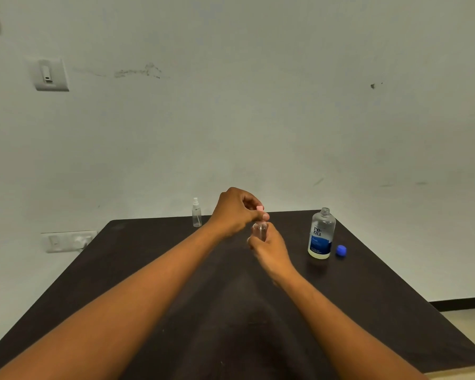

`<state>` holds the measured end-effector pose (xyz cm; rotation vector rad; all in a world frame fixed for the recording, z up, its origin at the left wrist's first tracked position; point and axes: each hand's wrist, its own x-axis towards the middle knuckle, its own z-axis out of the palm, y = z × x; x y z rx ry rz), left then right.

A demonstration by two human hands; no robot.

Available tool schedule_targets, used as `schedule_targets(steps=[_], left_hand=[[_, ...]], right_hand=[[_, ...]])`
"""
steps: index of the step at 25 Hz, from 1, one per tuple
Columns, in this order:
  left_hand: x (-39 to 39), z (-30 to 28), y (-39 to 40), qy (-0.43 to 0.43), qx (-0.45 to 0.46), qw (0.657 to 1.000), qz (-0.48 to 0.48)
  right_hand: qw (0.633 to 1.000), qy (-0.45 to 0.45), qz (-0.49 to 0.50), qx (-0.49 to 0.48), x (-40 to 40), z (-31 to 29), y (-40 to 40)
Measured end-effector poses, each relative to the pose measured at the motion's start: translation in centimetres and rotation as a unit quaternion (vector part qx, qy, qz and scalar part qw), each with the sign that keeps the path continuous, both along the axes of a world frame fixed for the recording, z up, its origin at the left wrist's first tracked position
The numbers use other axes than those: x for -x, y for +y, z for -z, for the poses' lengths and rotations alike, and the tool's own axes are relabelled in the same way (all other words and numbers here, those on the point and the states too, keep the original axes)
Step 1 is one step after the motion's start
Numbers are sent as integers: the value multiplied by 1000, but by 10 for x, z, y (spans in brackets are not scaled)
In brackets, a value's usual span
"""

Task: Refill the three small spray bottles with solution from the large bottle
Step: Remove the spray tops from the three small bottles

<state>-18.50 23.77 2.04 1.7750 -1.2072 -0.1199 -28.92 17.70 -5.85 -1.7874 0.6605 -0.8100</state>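
Note:
My right hand grips the clear body of a small spray bottle held upright above the dark table. My left hand pinches that bottle's pink spray top from above. A second small spray bottle with a white top stands at the table's far edge, left of my hands. The large bottle, with a blue label and an uncapped neck, stands to the right. Its blue cap lies on the table beside it. A third small bottle is not visible.
A pale wall rises right behind the table's far edge. A switch plate is on the wall at upper left and a socket panel lower down at left. The table's right edge drops to a light floor.

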Motion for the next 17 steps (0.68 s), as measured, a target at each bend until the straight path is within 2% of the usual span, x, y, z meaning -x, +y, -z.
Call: schedule_targets(steps=[3,9,14,15,17], left_hand=[[5,-1,-5,-23,-22,999,-31],[-1,-8,5,73,9,989,125],[12,-8,0,22,26,999,3],[12,-8,0,25,32,999,-1],[10,-10,3,67,43,995,53]], right_hand=[[1000,-6,-1,2,1,-1,0],[1000,-6,14,-4,9,-8,-4],[1000,-10,0,12,13,-11,4],[1000,-10,1,10,14,-12,5],[1000,-11,7,5,16,-13,4]])
